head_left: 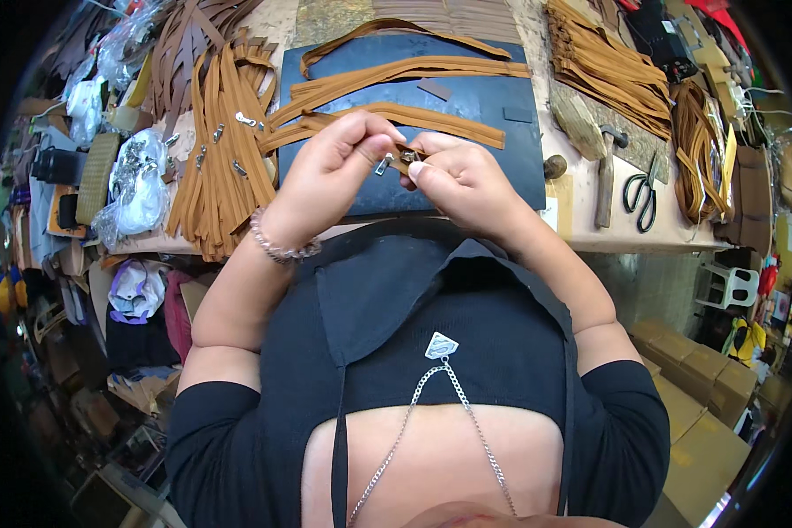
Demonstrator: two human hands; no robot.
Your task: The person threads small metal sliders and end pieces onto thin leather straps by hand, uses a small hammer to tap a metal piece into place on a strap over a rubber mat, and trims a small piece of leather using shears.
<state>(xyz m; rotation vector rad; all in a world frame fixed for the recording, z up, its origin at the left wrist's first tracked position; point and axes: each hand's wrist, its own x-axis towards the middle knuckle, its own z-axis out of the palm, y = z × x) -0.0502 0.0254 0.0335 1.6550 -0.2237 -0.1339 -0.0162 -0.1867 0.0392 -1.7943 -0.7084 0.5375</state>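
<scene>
Above the near edge of a dark board (515, 180), my two hands meet. The fingers of my left hand (333, 176) and my right hand (463, 180) are pinched together on the end of a brown zipper (399, 165). A silver zipper slider (384, 164) with its pull shows between them; the fingertips cover part of it. Several brown zipper tapes (414, 69) lie crosswise on the board beyond my hands. To the left, a pile of brown zippers (224, 167) carries loose silver sliders (245, 120).
Right of the board lie a wooden block (577, 126), a hammer (605, 180) and black-handled scissors (641, 195). Bundled zippers (612, 62) and a coil of zipper tape (698, 158) are farther right. Plastic bags (141, 180) crowd the left edge. Cardboard boxes (695, 365) stand below the table.
</scene>
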